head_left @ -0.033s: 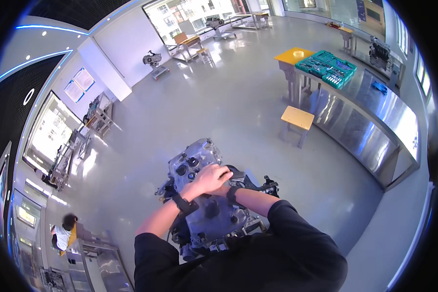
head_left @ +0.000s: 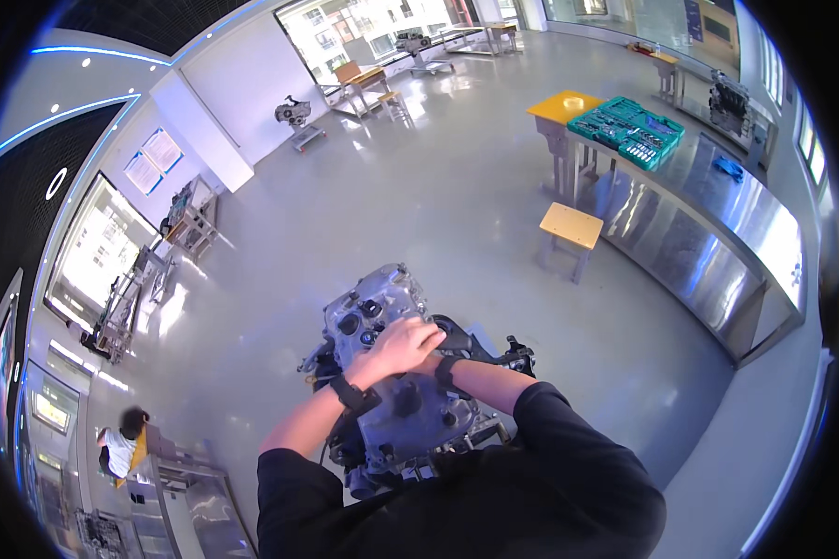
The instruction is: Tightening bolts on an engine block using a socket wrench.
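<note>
A car engine with a grey metal cover and black fittings stands right in front of me. Both my hands meet over the middle of its top. My left hand lies uppermost, back of the hand up and fingers curled; whatever is inside its grip is hidden. My right hand reaches in beneath the left one, and its fingers are covered. Dark round openings or caps show on the cover beyond my hands. A black hose-like part sits just right of my fingers.
To the right, a metal workbench carries a green tool case and a blue item. A yellow-topped stool stands before it. Another engine on a stand is farther off. A person sits at lower left.
</note>
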`<state>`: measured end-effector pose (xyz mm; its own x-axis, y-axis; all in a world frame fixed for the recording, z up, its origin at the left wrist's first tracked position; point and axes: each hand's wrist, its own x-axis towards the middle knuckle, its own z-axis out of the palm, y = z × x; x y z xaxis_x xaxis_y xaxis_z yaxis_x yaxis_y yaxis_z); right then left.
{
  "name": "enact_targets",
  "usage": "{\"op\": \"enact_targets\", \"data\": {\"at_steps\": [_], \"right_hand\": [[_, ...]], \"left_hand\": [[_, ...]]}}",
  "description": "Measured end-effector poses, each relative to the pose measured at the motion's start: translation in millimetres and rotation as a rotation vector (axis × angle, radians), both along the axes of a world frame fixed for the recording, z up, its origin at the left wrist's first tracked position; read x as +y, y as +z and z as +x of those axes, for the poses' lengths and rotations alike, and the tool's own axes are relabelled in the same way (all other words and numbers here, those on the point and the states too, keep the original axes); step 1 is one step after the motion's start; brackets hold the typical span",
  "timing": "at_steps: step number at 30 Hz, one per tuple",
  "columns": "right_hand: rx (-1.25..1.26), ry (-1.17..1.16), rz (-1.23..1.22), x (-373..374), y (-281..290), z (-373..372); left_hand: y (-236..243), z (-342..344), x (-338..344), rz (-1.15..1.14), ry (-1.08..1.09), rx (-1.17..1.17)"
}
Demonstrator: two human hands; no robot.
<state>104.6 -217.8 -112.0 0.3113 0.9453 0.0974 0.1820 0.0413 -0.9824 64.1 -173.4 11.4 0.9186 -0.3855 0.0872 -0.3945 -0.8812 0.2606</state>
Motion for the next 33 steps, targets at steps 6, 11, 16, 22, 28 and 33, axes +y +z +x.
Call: {"op": "enact_targets", "data": {"at_steps": [6, 11, 16, 22, 28, 33], "right_hand": [[-0.078, 0.028, 0.144, 8.4, -10.2, 6.3], [-0.232, 0.069, 0.261, 13.0, -19.6, 15.3], [-0.527, 0.098, 0.384, 18.1, -5.2, 26.0], [-0.259, -0.079, 0.510, 34.0, 22.1, 13.5], [0.196, 0.042, 0.100, 32.0, 17.8, 4.6], [0.186, 0.008, -0.004, 38.9, 21.2, 6.0]], "left_hand": [[3.3, -27.7, 5.5, -0.017, -0.032, -0.282], [3.5, -39.2, 18.5, -0.056, -0.062, -0.168], [16.2, -66.1, 28.9, 0.030, -0.252, -0.201], [32.7, -122.3, 73.6, 0.235, 0.227, -0.068], [1.4, -151.2, 146.4, 0.085, 0.828, 0.111], [-30.5, -104.5, 173.4, 0.083, 1.110, 0.099]]}}
